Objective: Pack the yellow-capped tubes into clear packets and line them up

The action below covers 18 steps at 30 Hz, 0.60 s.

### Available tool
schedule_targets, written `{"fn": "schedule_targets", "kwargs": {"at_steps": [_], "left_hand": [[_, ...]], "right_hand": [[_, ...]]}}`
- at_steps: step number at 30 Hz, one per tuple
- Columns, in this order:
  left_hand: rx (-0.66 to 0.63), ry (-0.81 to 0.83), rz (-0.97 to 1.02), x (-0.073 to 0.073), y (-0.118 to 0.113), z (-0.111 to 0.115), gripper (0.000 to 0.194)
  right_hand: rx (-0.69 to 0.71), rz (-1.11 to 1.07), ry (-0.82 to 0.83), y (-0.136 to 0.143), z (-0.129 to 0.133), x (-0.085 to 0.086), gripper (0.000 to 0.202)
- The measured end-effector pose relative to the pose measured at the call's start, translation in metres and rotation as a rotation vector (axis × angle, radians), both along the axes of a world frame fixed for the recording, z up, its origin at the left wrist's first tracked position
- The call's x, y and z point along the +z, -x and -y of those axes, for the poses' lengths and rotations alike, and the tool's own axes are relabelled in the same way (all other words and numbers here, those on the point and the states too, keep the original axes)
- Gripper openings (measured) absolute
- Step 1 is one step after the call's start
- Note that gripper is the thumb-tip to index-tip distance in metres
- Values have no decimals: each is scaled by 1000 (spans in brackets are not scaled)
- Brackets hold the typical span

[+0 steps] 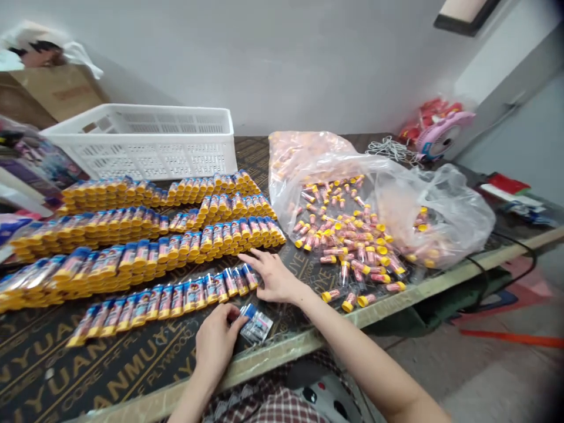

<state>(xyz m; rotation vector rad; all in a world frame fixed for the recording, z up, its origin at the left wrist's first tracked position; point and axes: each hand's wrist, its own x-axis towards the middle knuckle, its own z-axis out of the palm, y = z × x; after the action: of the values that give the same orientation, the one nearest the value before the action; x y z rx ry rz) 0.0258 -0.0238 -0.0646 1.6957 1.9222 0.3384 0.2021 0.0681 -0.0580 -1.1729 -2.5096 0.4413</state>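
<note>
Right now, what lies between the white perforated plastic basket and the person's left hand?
In the head view, stacked rows of yellow-and-blue tubes, then one front row, separate the basket from the left hand.

Cut off at ten o'clock: cardboard carton (pixel 61 94). Partly hidden at six o'clock by the left hand (pixel 218 338): printed plastic packets (pixel 259 328). Too small to read: tube labels (pixel 191 294). Blurred at nine: printed packaging (pixel 35 154).

Left fingers (pixel 237 326) hold clear packets (pixel 259 328) near lined-up tubes (pixel 191 295)
</note>
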Motion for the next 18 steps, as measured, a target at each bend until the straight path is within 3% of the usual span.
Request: {"fn": "schedule_targets", "kwargs": {"at_steps": [5, 7, 11, 15, 18], "left_hand": [[-4, 41, 6, 1, 1, -4, 23], [0, 32, 2, 1, 0, -5, 24], [1, 11, -11, -4, -1, -4, 23], [-2, -38, 56, -14, 4, -4, 27], [-41, -119, 137, -19, 7, -3, 29]], "right_hand": [[-621, 103, -85, -81, -31, 12, 66], [-761, 136, -61, -113, -54, 13, 67], [-793, 230, 32, -139, -98, 8, 71], [-682, 341, 135, -127, -124, -1, 63], [-617, 418, 188, -117, -125, -5, 46]]}}
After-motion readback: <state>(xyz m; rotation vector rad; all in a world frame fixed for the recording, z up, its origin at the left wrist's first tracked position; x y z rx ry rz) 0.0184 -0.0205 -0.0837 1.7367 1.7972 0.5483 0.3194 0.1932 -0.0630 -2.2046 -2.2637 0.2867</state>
